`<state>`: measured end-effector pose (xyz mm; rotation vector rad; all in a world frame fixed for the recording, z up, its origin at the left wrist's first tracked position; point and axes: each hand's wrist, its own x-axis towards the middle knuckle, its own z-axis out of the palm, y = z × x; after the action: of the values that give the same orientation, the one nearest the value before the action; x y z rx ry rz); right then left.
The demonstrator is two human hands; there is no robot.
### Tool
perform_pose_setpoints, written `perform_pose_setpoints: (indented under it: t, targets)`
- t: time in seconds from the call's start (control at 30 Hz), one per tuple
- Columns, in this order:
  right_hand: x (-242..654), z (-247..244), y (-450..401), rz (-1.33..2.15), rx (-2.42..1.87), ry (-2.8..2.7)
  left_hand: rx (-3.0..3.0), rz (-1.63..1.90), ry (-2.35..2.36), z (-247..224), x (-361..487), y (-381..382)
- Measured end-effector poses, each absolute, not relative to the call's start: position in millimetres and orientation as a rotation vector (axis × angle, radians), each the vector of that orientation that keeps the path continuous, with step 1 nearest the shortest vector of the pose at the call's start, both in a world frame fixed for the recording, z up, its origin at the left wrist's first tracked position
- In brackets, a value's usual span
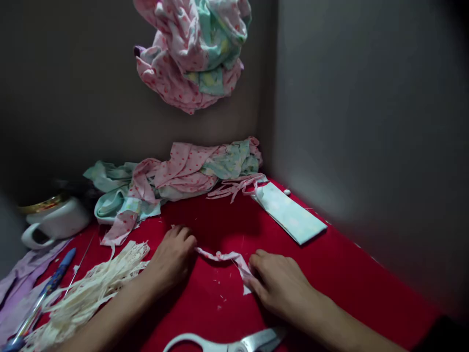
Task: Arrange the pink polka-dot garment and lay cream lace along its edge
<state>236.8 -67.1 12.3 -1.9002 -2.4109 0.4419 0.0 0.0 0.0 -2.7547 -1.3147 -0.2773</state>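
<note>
A narrow pink-and-white fabric strip [234, 256] stretches between my two hands, low over the red cloth. Its left end is pinched in the closed fingers of my left hand [176, 256]. Near the other end, my right hand [276, 283] grips the strip between thumb and fingers, and a short flat end hangs out below. The strip looks twisted or folded along its length, with a small bump near its middle. White-handled scissors [229, 345] lie below the strip, partly cut off by the bottom edge. Tiny thread scraps are scattered between my hands and the scissors.
Cream lace trim [95, 281] and a blue pen [47, 288] lie at left, near a white mug [60, 220]. Bundled pink and mint fabric [186, 168] runs along the back wall. A folded mint fabric piece [291, 212] is at right. More bunched fabric [194, 54] hangs above.
</note>
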Motion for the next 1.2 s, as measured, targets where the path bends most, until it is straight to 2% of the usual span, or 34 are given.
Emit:
perform_pose_setpoints:
  t: [0.2, 0.37, 0.53, 0.67, 0.93, 1.03, 1.2]
  targets:
    - [251.9, 14.2, -64.7, 0.443, -1.792, -2.402, -2.784, -0.253, -1.243, 14.4, -26.6, -26.0]
    - [259.2, 17.4, -64.8, 0.743, -1.637, -2.406, -2.841, -0.408, -1.273, 12.3, -41.1, -58.0]
    - [264.9, 35.5, -48.6, 0.865, -1.555, -2.463, -3.028, -0.698, -1.298, 14.5, -2.3, -69.0]
    - [256.3, 46.9, -41.7, 0.861, -1.417, -2.162, -3.137, -0.810, -1.357, 7.8, 37.7, -65.3]
    - [223.4, -1.5, -49.7, 1.625, -1.200, -1.558, -3.206, -1.134, -1.208, -16.0, 42.2, -51.9]
    - [221.3, -14.5, -46.7, 1.839, -1.249, -1.275, -3.276, -1.412, -1.382, -13.9, 40.5, -49.2]
    - [220.2, -18.3, -45.5, 1.884, -1.247, -1.191, -3.176, -1.796, -1.918, -8.7, 44.2, -48.8]
